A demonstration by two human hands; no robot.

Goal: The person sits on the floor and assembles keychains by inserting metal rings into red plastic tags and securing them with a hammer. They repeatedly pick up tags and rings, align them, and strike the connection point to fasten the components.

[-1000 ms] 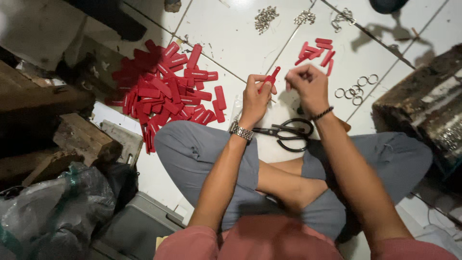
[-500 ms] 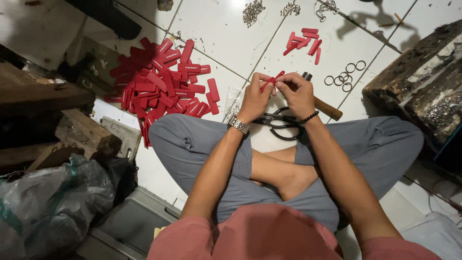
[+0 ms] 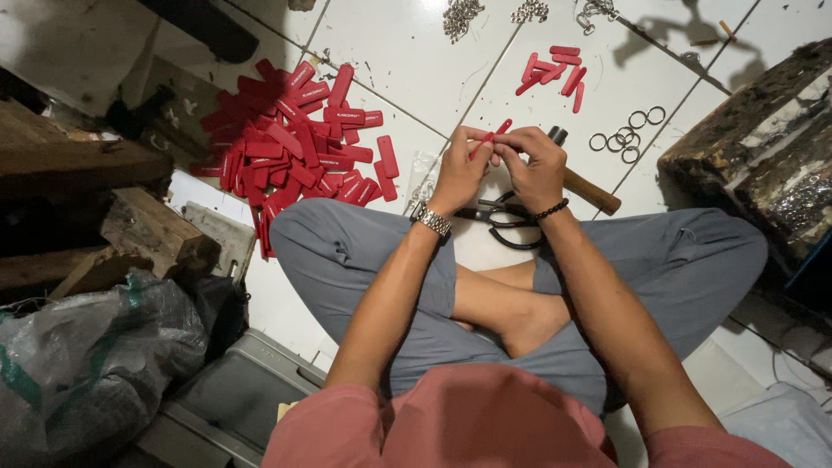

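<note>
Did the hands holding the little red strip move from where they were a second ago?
Yes. Both hands, left hand and right hand, came together over the black scissors, pinching the small red plastic strip.

Flat oblong plastic tags (image 3: 295, 143): red. Glazed floor tiles (image 3: 407, 52): white, dark grout. Loose cotton trousers (image 3: 347, 251): grey-blue. Scissors with looped handles (image 3: 503, 217): black. Round metal key rings (image 3: 626, 139): silver. Wristwatch with metal band (image 3: 431, 219): silver.

White tiled floor (image 3: 407, 52), red tags (image 3: 290, 143), rings (image 3: 628, 139), scissors (image 3: 503, 221)

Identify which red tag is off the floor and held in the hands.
The single red tag pinched between left hand and right hand; the big pile and small group lie on tiles.
</note>
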